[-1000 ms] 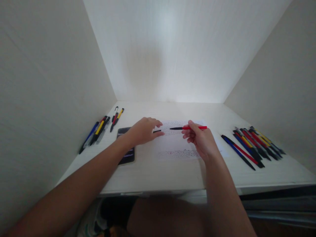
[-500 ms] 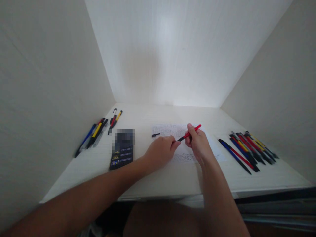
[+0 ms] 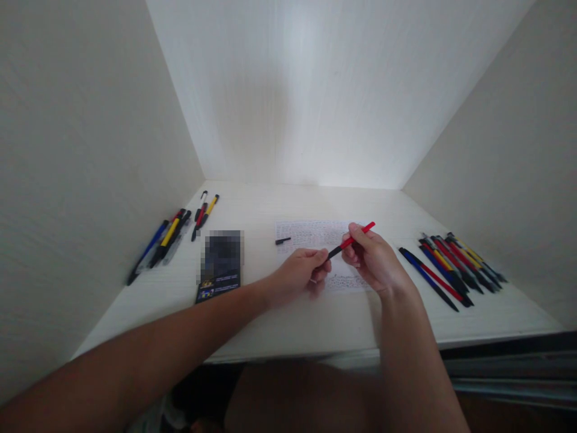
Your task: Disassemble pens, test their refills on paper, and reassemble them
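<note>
Slim red-and-black plastic pen (image 3: 345,244) slants over the white, handwritten paper (image 3: 311,231), its black end pinched in the left hand's (image 3: 300,273) closed fingers. Its long axis runs away and rightward to the red barrel, gripped by the right hand (image 3: 376,258); beyond the left fingers lies a small black piece (image 3: 283,241).

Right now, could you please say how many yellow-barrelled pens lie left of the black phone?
2: one yellow-barrelled pen in the cluster by the left wall, another in the smaller group farther back; overlap might hide more.
</note>
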`<state>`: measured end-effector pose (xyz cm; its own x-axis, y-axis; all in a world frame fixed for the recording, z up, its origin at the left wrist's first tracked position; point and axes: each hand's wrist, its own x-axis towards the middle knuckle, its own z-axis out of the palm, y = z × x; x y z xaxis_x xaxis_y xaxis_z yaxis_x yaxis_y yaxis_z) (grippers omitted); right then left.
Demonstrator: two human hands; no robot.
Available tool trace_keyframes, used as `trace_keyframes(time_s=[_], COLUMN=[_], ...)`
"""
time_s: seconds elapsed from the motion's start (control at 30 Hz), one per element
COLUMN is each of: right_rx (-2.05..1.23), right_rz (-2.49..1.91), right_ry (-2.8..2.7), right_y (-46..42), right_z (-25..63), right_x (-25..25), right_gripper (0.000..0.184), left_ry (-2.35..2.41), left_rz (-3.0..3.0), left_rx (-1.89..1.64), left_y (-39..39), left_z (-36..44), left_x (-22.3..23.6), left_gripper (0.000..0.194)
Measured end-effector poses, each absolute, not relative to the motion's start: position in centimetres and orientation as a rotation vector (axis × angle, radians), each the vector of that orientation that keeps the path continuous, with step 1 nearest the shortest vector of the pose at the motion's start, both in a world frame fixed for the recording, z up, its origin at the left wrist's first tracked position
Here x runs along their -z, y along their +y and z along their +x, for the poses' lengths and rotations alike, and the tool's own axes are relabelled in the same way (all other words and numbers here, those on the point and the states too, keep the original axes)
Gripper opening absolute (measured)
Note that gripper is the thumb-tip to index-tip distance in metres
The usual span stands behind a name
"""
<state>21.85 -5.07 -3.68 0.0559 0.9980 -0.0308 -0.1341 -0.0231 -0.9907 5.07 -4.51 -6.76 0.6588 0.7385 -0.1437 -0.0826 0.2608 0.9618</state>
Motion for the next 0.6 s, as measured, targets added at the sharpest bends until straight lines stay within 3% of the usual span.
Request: trace_keyframes(time_s=[0.33,0.6], right_rx=[-1.043,-1.057], right_rz=[-1.223,-1.238], right_ry=[-0.884,-0.871], right_y=[-4.6,-4.5], right_z=[22.3,22.3], right_x=[4.2,4.9], right_gripper=[0.034,0.033], left_ry=[1.069,1.105], left_rz=[1.867,1.978], left_rx=[-1.223,-1.266], left_y=[-3.1,-1.4], left_z=[4.2,3.3], left_x=[8.1,8.1], left_gripper=[0.018,0.017])
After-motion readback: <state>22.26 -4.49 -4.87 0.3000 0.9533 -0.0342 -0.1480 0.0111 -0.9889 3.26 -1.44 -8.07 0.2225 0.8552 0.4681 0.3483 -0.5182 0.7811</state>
